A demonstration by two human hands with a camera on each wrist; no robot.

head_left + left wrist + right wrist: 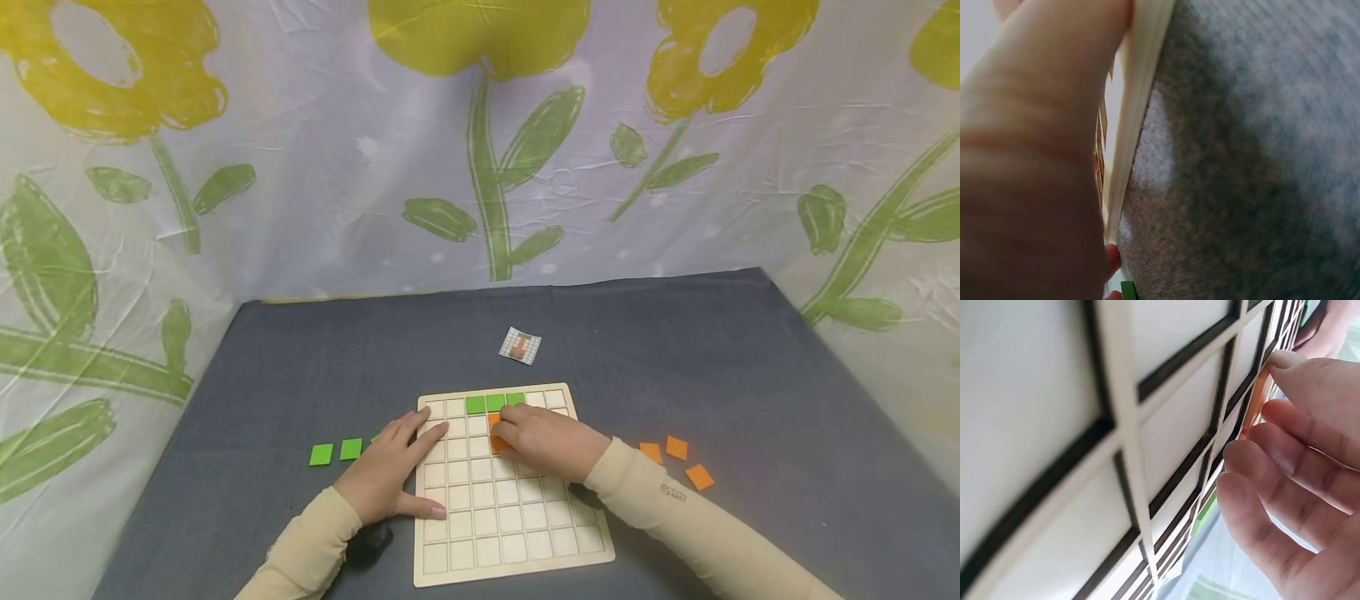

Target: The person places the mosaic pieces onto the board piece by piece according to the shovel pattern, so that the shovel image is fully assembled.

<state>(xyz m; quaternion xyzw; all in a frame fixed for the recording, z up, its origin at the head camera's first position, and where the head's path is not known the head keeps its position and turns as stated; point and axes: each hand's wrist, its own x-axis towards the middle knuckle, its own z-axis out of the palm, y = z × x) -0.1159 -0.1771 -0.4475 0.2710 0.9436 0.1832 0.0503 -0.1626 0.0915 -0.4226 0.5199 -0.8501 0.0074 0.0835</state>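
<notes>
A pale wooden grid board (486, 521) lies on the dark cloth. Three green square tiles (476, 405) fill cells of its far row, with orange tiles below them. My right hand (551, 437) reaches over the upper middle of the board, thumb and index fingertip at opposite sides of an orange tile (1259, 397). The other fingers are slightly bent, close above the grid. My left hand (386, 471) is spread over the left edge of the board (1124, 125), fingertips and thumb resting on the frame and nearby cells.
Loose green tiles (321, 454) lie left of the board, one partly behind the left hand. Several orange tiles (700, 477) lie to the right, beside the right sleeve. A small pattern card (520, 346) sits beyond the board. A flower-printed curtain (330, 167) hangs behind the table.
</notes>
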